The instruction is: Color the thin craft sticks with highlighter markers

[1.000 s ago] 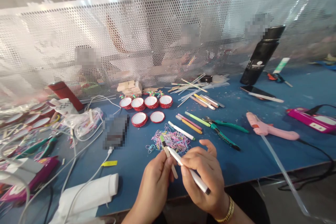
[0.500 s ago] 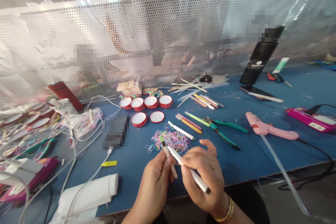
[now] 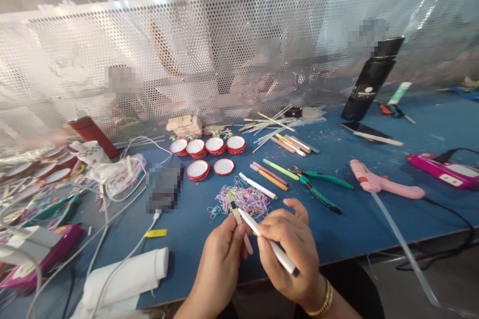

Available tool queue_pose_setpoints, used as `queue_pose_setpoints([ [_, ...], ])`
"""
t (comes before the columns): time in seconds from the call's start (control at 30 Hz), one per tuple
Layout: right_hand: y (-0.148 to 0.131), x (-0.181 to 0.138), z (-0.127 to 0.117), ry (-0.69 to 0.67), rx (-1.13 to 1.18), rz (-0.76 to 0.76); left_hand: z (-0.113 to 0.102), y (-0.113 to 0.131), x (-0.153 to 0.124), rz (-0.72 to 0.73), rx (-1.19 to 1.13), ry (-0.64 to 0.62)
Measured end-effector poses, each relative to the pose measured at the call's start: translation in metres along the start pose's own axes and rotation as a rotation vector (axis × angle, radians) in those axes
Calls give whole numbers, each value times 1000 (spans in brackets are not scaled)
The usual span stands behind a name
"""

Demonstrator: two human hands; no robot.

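My left hand (image 3: 224,254) is closed on a flat wooden craft stick (image 3: 237,215), which is green at its far end with a black band below. In my right hand (image 3: 290,249) is a white marker with a black end (image 3: 281,254); its tip meets the stick, or is very near it, just below the black band. Behind the stick lies a pile of colourful rubber bands (image 3: 247,203). A white marker with a green end (image 3: 258,186) rests by the pile, with orange, pink and green markers (image 3: 273,178) beyond it.
Stacks of red-rimmed white lids (image 3: 215,147) stand at the back. To the right lie green-handled pliers (image 3: 325,189) and a pink glue gun (image 3: 385,185). A white roll (image 3: 127,276), cables and a phone (image 3: 165,187) are on the left. A perforated metal screen (image 3: 209,55) borders the table.
Almost nothing differs. Both hands keep the same hold, and the marker tip stays by the black band on the stick.
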State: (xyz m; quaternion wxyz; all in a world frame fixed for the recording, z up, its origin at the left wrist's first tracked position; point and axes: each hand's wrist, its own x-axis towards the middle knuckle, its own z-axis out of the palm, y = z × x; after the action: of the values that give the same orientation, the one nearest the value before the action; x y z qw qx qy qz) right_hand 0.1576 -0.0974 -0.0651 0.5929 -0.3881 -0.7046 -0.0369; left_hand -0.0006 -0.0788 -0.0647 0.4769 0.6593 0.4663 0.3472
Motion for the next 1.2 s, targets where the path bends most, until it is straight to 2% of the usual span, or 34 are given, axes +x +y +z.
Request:
queue_pose_setpoints([
  [1.2,-2,2,0,-2,-4,-9,1,-1,0,24,-22,18],
])
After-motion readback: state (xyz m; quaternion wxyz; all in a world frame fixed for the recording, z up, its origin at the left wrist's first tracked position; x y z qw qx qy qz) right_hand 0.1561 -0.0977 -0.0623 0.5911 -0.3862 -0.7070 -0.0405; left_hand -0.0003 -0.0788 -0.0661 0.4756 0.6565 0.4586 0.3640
